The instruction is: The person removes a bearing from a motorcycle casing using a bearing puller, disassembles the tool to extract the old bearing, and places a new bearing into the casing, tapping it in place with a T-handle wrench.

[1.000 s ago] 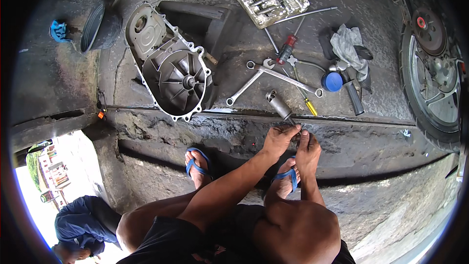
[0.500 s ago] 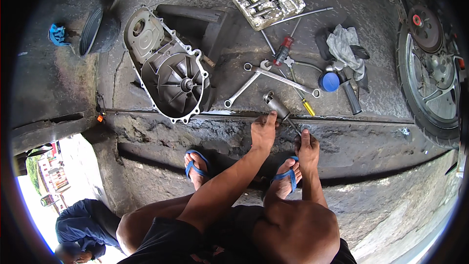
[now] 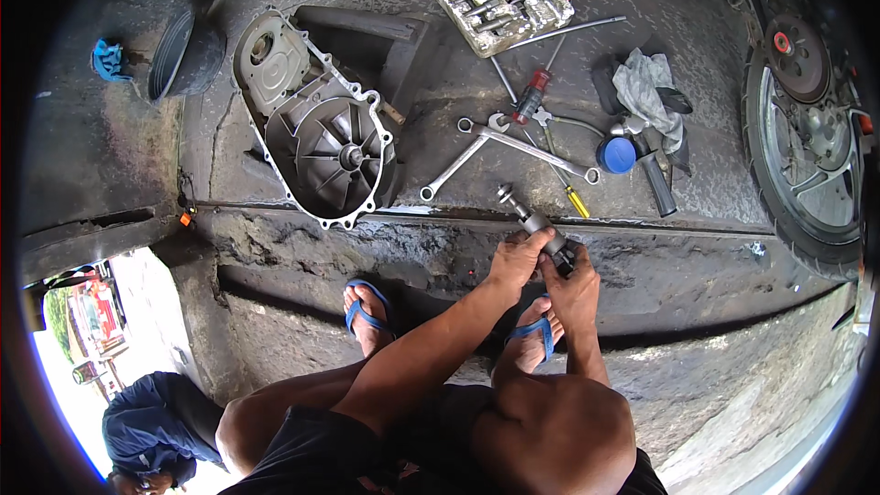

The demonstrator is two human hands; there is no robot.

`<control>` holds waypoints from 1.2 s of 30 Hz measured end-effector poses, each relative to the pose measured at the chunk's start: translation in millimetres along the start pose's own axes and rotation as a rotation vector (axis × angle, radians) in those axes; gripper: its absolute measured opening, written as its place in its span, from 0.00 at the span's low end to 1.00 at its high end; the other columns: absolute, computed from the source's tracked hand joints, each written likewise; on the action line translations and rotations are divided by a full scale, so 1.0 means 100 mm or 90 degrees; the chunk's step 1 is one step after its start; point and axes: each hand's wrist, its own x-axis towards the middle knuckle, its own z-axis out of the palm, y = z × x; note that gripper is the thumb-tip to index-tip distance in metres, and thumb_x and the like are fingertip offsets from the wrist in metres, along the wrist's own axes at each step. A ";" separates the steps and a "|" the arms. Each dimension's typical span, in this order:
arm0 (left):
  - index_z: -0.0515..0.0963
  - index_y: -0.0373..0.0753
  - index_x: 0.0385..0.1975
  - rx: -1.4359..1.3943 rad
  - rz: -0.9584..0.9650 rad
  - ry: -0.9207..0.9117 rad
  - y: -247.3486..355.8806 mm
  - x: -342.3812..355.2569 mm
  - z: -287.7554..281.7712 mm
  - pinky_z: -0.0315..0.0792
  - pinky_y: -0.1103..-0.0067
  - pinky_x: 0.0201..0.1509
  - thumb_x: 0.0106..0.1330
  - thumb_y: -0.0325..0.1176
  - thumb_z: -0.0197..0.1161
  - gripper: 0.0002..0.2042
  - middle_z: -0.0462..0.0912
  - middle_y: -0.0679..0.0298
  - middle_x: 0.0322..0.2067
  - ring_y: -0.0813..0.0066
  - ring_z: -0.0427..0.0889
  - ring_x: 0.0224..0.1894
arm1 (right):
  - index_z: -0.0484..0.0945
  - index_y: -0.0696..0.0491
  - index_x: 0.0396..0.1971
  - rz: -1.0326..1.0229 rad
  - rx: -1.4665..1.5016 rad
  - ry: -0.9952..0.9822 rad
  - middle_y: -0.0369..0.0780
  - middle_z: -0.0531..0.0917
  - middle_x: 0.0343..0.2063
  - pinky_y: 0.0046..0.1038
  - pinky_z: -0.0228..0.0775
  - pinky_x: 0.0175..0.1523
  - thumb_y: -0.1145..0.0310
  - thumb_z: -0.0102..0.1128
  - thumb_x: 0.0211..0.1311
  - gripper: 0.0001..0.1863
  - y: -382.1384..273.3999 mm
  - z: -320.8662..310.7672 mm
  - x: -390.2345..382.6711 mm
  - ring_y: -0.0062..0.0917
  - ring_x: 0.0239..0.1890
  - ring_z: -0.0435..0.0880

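Note:
Both my hands are on a slide-hammer puller (image 3: 519, 209), a steel rod with a thick cylindrical weight, held tilted over the ledge edge. My left hand (image 3: 518, 258) is closed around the weight. At the rod's lower end, my right hand (image 3: 572, 286) is closed close beside it, partly hiding a dark end piece. The rod's narrow tip points up and left, bare. Just beyond it, two crossed combination wrenches (image 3: 536, 146) lie on the floor, with a yellow-handled screwdriver (image 3: 577, 203) to their right.
A metal engine case (image 3: 353, 119) leans on a frame at left. Above stands a moulded tool tray (image 3: 478, 24) with puller parts. A red-handled screwdriver (image 3: 532, 99), a hammer (image 3: 657, 181), a blue cap (image 3: 617, 155) and a grey rag (image 3: 645, 90) lie around. A motorcycle wheel (image 3: 763, 165) is at right.
The weight has slid down the rod toward my right hand, baring the rod's tip. My left hand has moved down and right with it, so my hands now nearly meet.

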 end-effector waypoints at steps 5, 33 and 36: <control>0.82 0.41 0.38 0.090 0.013 -0.048 0.04 0.03 -0.05 0.72 0.77 0.34 0.60 0.48 0.69 0.16 0.82 0.68 0.30 0.79 0.78 0.30 | 0.76 0.64 0.38 -0.032 0.086 0.020 0.52 0.85 0.25 0.34 0.76 0.34 0.62 0.70 0.56 0.20 -0.10 0.00 0.03 0.40 0.30 0.88; 0.81 0.35 0.42 0.659 0.709 0.471 0.68 0.33 -0.60 0.71 0.63 0.51 0.58 0.27 0.64 0.12 0.81 0.52 0.39 0.51 0.78 0.43 | 0.77 0.65 0.30 -0.040 0.021 0.062 0.52 0.80 0.17 0.40 0.73 0.29 0.50 0.66 0.61 0.26 -0.18 -0.27 0.15 0.47 0.23 0.84; 0.76 0.37 0.50 0.715 0.631 0.516 0.67 0.36 -0.71 0.65 0.59 0.57 0.57 0.30 0.65 0.20 0.76 0.49 0.48 0.47 0.72 0.51 | 0.77 0.64 0.30 -0.052 0.042 0.058 0.51 0.79 0.16 0.39 0.72 0.29 0.51 0.66 0.61 0.26 -0.15 -0.29 0.15 0.45 0.22 0.83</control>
